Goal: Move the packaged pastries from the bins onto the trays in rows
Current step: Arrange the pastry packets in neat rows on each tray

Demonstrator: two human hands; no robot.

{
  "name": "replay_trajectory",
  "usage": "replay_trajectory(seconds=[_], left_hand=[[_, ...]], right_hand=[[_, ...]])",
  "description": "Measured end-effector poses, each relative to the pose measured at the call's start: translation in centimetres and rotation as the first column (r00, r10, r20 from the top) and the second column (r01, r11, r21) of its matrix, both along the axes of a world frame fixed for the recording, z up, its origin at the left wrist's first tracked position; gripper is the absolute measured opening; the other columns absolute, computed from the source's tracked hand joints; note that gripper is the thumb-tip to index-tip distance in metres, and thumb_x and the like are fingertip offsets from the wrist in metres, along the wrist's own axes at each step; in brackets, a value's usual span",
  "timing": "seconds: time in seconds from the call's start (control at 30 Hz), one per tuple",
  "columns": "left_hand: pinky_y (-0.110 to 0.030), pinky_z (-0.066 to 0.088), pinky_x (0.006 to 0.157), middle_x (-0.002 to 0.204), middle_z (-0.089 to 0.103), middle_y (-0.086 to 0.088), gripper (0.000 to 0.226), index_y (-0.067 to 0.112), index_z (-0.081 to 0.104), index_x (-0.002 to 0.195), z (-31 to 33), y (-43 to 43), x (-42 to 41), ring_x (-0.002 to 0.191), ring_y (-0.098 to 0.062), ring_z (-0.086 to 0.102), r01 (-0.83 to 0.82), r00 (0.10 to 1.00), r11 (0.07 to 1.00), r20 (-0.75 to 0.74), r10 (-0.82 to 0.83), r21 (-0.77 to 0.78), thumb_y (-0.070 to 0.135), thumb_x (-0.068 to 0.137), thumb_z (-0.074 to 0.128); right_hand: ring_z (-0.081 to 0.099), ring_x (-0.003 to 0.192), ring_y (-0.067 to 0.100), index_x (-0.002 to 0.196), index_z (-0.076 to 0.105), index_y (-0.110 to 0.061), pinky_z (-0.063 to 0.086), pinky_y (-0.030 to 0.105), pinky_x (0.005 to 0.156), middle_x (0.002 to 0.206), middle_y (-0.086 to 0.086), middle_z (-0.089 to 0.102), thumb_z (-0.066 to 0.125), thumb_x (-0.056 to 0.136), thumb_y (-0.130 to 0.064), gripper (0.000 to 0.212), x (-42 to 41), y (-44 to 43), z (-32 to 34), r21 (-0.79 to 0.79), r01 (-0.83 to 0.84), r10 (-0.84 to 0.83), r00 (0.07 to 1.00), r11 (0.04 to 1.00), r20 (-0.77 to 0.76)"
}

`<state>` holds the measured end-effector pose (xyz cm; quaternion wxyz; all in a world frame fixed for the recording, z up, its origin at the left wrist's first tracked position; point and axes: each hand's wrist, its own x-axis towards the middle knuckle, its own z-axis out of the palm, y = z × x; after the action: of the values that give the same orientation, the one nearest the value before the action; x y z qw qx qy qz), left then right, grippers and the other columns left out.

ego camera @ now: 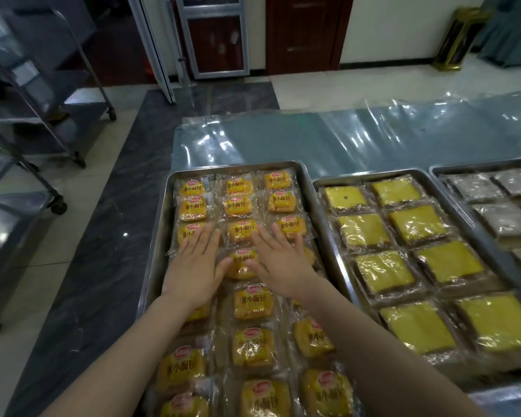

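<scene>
On the counter: three metal trays side by side on a clear plastic sheet [343, 136].
Left tray [160, 230]: small bread packets [253, 302], orange-yellow with red logos, lying in three columns from far edge to near edge.
Left hand [196, 266]: palm down, flat on the left column about midway along the tray, thumb tip touching the centre packet [242, 263].
Right hand [278, 263]: palm down, flat on the right column, level with the left hand, thumb reaching toward the same centre packet.
Grip: fingers of both hands straight and slightly spread; neither hand is closed around anything.
Middle tray [370, 173]: wrapped yellow cake slices [385, 269] in two columns, filling the tray.
Right tray [475, 164]: wrapped grey-brown slices [506, 222] in rows, partly cut off by the picture's edge.
Floor on the left: wheeled metal racks [57, 115] standing on pale tiles beside a dark stone strip.
Far wall: a dark red door [304, 34] beside a glazed metal-framed door.
</scene>
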<state>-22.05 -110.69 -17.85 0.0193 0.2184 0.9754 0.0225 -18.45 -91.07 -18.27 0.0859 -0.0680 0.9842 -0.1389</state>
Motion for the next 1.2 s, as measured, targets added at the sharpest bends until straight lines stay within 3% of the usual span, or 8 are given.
replay_trajectory(seconds=[0.23, 0.43, 0.53, 0.67, 0.77, 0.9, 1.03, 1.2], left_hand=[[-0.027, -0.009, 0.111, 0.156, -0.003, 0.001, 0.064, 0.019, 0.001, 0.15, 6.3, 0.1, 6.8, 0.142, -0.012, -0.008, 0.049, 0.99, 0.996, -0.133, -0.039, 0.073, 0.05, 0.095, 0.014], [-0.027, -0.011, 0.111, 0.155, -0.01, 0.0, 0.065, 0.019, -0.007, 0.148, 10.7, 0.5, 12.4, 0.141, -0.011, -0.014, 0.059, 0.977, 0.998, -0.209, -0.049, 0.039, 0.05, 0.095, 0.014], [-0.028, -0.012, 0.11, 0.156, -0.011, -0.001, 0.066, 0.018, -0.009, 0.148, 13.3, 1.2, 14.1, 0.141, -0.013, -0.013, 0.089, 0.959, 0.995, -0.274, -0.074, 0.042, 0.05, 0.095, 0.015], [-0.029, -0.009, 0.11, 0.156, -0.007, 0.002, 0.068, 0.019, -0.004, 0.149, 16.6, 2.2, 16.1, 0.139, -0.008, -0.011, 0.108, 0.935, 0.987, -0.349, -0.06, 0.122, 0.053, 0.093, 0.016], [-0.028, -0.009, 0.11, 0.153, -0.01, 0.005, 0.07, 0.021, -0.006, 0.148, 18.0, 3.4, 18.0, 0.137, -0.005, -0.014, 0.13, 0.924, 0.978, -0.378, -0.06, 0.163, 0.056, 0.09, 0.014], [-0.031, -0.006, 0.113, 0.15, -0.015, 0.008, 0.071, 0.024, -0.008, 0.146, 17.7, 5.7, 21.7, 0.139, -0.007, -0.013, 0.124, 0.937, 0.968, -0.348, -0.042, 0.218, 0.058, 0.086, 0.01], [-0.03, -0.012, 0.111, 0.15, -0.018, 0.007, 0.067, 0.029, -0.015, 0.141, 16.0, 9.6, 23.2, 0.138, -0.009, -0.017, 0.078, 0.955, 0.973, -0.297, -0.011, 0.216, 0.059, 0.085, 0.009], [-0.032, -0.005, 0.113, 0.153, -0.018, 0.009, 0.067, 0.031, -0.013, 0.145, 10.7, 17.7, 23.6, 0.139, -0.007, -0.015, -0.019, 0.986, 0.966, -0.156, 0.06, 0.258, 0.051, 0.094, 0.025]], right_hand=[[-0.01, 0.145, 0.02, 0.152, 0.006, -0.022, -0.004, 0.051, 0.113, 0.159, -0.004, -0.006, 0.027, 0.101, -0.044, 0.06, 4.6, 0.7, 5.2, -0.091, -0.042, 0.036, 0.997, 0.995, -0.071], [-0.005, 0.146, 0.022, 0.152, 0.012, -0.023, 0.003, 0.057, 0.115, 0.16, -0.002, 0.0, 0.034, 0.099, -0.046, 0.062, 9.8, 1.5, 9.6, -0.07, -0.081, 0.071, 0.989, 0.994, -0.126], [0.002, 0.146, 0.022, 0.151, 0.017, -0.021, 0.01, 0.054, 0.116, 0.16, 0.0, 0.008, 0.038, 0.098, -0.046, 0.062, 11.9, 2.5, 13.5, -0.024, -0.049, 0.044, 0.987, 0.999, -0.155], [0.014, 0.144, 0.024, 0.148, 0.026, -0.019, 0.022, 0.052, 0.113, 0.156, 0.004, 0.023, 0.043, 0.098, -0.043, 0.058, 15.2, 3.9, 18.9, -0.1, -0.002, -0.021, 0.975, 0.995, -0.223], [0.014, 0.145, 0.023, 0.148, 0.029, -0.019, 0.022, 0.048, 0.114, 0.156, 0.002, 0.026, 0.042, 0.097, -0.045, 0.058, 17.9, 4.9, 20.8, -0.116, 0.02, -0.05, 0.964, 0.993, -0.262], [0.019, 0.143, 0.022, 0.146, 0.032, -0.021, 0.023, 0.04, 0.112, 0.153, 0.001, 0.032, 0.045, 0.098, -0.04, 0.054, 21.0, 7.0, 19.7, -0.153, -0.019, -0.022, 0.965, 0.988, -0.26], [0.024, 0.141, 0.02, 0.144, 0.037, -0.02, 0.022, 0.034, 0.111, 0.151, 0.002, 0.035, 0.048, 0.097, -0.036, 0.051, 21.9, 12.8, 15.9, -0.223, -0.035, -0.019, 0.971, 0.974, -0.236], [0.032, 0.137, 0.017, 0.141, 0.04, -0.028, 0.032, 0.038, 0.11, 0.15, -0.002, 0.035, 0.05, 0.095, -0.036, 0.048, 22.2, 25.4, 8.2, -0.296, 0.099, -0.122, 0.991, 0.95, -0.061]])
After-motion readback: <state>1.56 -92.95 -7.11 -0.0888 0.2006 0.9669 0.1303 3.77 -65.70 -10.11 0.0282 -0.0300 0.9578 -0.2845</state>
